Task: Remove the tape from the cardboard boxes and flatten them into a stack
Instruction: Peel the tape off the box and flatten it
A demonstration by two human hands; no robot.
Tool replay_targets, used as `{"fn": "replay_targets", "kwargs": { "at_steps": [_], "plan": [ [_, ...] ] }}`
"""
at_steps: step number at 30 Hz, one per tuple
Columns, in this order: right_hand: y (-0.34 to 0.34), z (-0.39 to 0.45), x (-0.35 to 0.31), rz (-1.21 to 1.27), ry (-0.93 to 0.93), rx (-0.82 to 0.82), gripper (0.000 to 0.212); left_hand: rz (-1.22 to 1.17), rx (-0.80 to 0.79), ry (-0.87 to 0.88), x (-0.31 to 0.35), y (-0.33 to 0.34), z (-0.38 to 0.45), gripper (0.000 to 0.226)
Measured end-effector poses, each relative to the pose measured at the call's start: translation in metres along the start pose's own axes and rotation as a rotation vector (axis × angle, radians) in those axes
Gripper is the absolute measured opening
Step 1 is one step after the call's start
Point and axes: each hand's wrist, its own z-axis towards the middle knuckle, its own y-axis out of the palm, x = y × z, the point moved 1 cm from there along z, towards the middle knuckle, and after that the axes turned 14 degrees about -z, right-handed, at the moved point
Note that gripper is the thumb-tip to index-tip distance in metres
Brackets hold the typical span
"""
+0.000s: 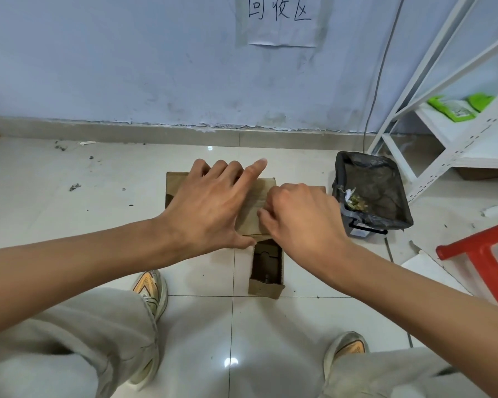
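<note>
A flattened brown cardboard box [253,205] lies on the tiled floor on top of other flat cardboard [174,185]. My left hand [210,205] rests on it with fingers spread, pressing it down. My right hand [299,216] sits at the box's right side with fingers curled against the cardboard; whether it pinches tape or the cardboard edge is hidden. A small open cardboard box [266,271] stands just in front of the flat pile, near my feet.
A black-lined waste bin [371,193] with scraps stands right of the pile. A white metal shelf [454,119] with green packets fills the right side, a red stool [483,254] sits below it. The wall and a hanging cable are behind. Debris dots the floor.
</note>
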Motion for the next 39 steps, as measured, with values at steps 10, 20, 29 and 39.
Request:
{"fn": "replay_targets", "kwargs": {
  "at_steps": [10, 20, 29, 39],
  "plan": [
    [0.022, 0.005, 0.007, 0.250, -0.077, -0.072, 0.018, 0.003, -0.058, 0.000, 0.001, 0.004, -0.004, 0.123],
    [0.046, 0.012, 0.045, 1.648, 0.229, -0.410, 0.026, -0.166, -0.078, -0.084, -0.015, 0.007, -0.011, 0.121],
    [0.037, 0.009, 0.022, 0.820, 0.157, -0.189, 0.052, -0.132, -0.045, -0.028, -0.007, 0.010, -0.013, 0.111],
    [0.039, 0.009, 0.021, 0.641, 0.104, -0.172, 0.029, -0.112, -0.076, -0.079, -0.007, 0.003, -0.014, 0.115]
  ]
}}
